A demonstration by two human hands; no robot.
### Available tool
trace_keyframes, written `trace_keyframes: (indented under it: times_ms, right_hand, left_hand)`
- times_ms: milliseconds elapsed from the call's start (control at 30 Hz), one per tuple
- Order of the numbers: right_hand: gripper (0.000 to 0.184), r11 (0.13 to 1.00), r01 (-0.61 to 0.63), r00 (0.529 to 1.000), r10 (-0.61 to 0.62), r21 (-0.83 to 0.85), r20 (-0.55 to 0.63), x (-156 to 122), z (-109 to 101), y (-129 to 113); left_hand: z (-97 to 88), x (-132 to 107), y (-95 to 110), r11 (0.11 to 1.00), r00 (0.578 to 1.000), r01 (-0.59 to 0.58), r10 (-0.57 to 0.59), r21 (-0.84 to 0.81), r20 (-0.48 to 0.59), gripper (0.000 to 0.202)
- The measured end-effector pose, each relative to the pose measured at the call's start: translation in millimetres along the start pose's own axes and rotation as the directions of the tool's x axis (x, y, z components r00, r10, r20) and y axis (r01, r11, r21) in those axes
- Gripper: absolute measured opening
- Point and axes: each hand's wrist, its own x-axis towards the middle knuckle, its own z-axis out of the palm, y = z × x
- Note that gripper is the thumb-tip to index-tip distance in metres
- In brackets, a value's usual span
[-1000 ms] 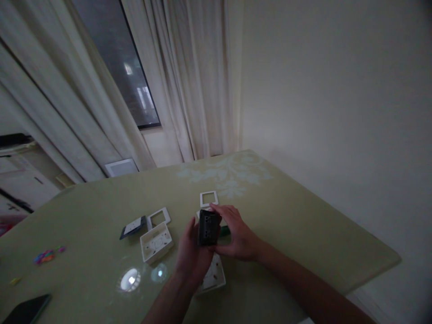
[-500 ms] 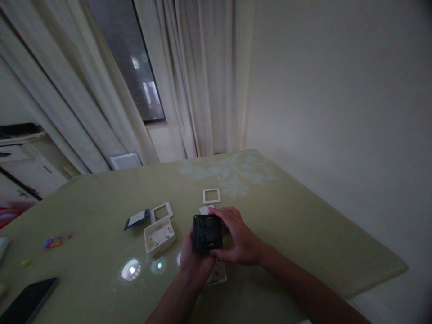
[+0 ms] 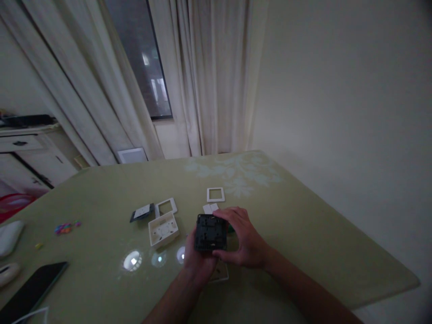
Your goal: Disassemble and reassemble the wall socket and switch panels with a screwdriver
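My left hand (image 3: 195,263) cups a square black wall switch module (image 3: 211,232) from below and from its left side. Thumb and fingers of my right hand (image 3: 246,240) close on the module's upper and lower right edges. Its moulded black face is turned towards me. Under my hands a white box (image 3: 221,273) on the table is mostly hidden. Just beyond the module lie small white plates (image 3: 211,208), and farther back a white square frame (image 3: 215,194). A green part (image 3: 231,228) shows behind my right hand, too covered to make out.
Left of my hands stand an open white mounting box (image 3: 164,230), another white frame (image 3: 166,207) and a dark switch panel (image 3: 142,213). Farther left are small colourful pieces (image 3: 65,228), a phone (image 3: 33,288) and a white case (image 3: 10,237). A wall borders the table's right side.
The view has swung slightly left, so more of the table's left side shows. Both hands keep their hold on the module, which looks nearly unmoved.
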Motion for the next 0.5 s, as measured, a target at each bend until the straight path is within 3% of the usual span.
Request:
trace_keyframes:
  times_ms: [300, 500]
  right_hand:
    - [0.073, 0.999, 0.025, 0.999, -0.023, -0.040, 0.037, 0.5, 2.2, 1.4]
    - [0.078, 0.999, 0.013, 0.999, -0.011, -0.044, 0.035, -0.1, 2.8, 1.9]
  left_hand:
    - [-3.3, 1.4, -2.6, 0.982, 0.993, 0.045, -0.064, -0.182, -0.101, 0.028]
    - [-5.8, 2.0, -3.6, 0.982, 0.997, 0.043, -0.053, -0.184, -0.048, 0.028]
